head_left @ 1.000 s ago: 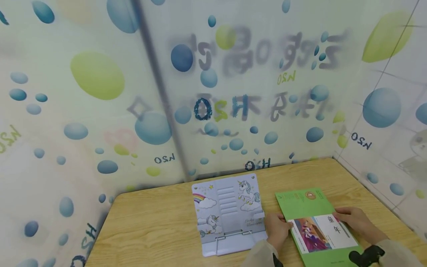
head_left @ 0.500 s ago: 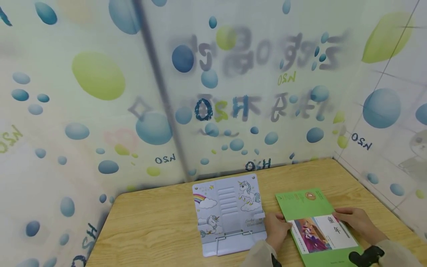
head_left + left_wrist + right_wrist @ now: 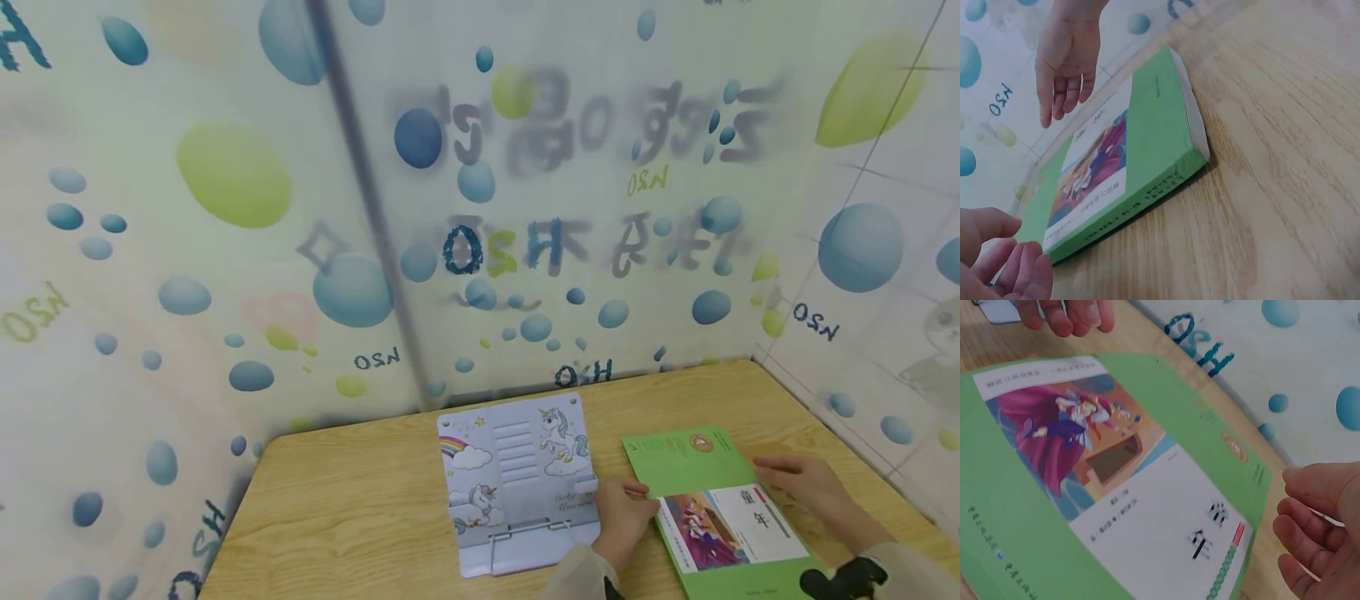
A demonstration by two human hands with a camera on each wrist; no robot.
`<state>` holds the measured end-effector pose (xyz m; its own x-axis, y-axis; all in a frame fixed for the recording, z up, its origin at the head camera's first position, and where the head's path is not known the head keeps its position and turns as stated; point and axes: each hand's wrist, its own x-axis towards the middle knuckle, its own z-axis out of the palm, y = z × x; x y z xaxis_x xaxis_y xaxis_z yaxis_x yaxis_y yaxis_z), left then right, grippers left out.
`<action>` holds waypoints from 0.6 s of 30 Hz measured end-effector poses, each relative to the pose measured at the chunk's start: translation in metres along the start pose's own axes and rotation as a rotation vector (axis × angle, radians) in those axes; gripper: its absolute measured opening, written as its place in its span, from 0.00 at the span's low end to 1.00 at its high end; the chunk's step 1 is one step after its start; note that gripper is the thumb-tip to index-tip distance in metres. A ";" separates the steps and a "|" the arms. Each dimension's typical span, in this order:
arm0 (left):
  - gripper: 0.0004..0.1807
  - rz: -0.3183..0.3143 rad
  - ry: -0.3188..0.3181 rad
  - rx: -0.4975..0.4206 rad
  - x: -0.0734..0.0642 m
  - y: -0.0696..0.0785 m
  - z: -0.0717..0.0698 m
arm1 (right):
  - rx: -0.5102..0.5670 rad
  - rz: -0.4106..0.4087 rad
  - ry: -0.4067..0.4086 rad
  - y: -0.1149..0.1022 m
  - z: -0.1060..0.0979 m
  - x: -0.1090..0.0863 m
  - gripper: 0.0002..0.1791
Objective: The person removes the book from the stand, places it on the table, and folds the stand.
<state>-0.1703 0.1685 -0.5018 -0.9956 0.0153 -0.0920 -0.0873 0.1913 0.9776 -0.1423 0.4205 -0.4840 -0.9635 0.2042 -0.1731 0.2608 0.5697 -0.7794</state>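
Note:
A thick green book (image 3: 671, 467) lies flat on the wooden table, its cover showing a colourful picture and a white panel with dark characters. Beside its spine is my left hand (image 3: 622, 517), fingers loosely bent and holding nothing; in the left wrist view the thumb (image 3: 997, 224) comes close to the cover. My right hand (image 3: 813, 492) hovers off the book's opposite edge. A gap shows between its relaxed fingers (image 3: 1300, 525) and the cover in the right wrist view.
Just left of my left hand stands a white metal book stand (image 3: 513, 492) with unicorn pictures and wire clips at its base. The table (image 3: 337, 500) meets walls (image 3: 465, 333) printed with blue and green bubbles at the back and right.
My right hand has come off the book's right edge, moving slightly right. The left fingers have loosened at the spine. The book stays in place while the head view shifts a little.

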 end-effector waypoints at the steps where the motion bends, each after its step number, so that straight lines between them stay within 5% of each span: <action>1: 0.11 -0.003 -0.012 -0.005 -0.001 0.001 -0.001 | -0.004 -0.010 -0.006 -0.003 0.000 -0.001 0.30; 18: 0.08 -0.013 -0.174 -0.064 -0.009 0.045 -0.025 | 0.045 -0.226 -0.040 -0.077 0.013 -0.014 0.28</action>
<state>-0.1660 0.1526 -0.4521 -0.9743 0.1834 -0.1308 -0.1079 0.1296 0.9857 -0.1497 0.3635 -0.4298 -0.9990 0.0434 -0.0143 0.0362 0.5609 -0.8271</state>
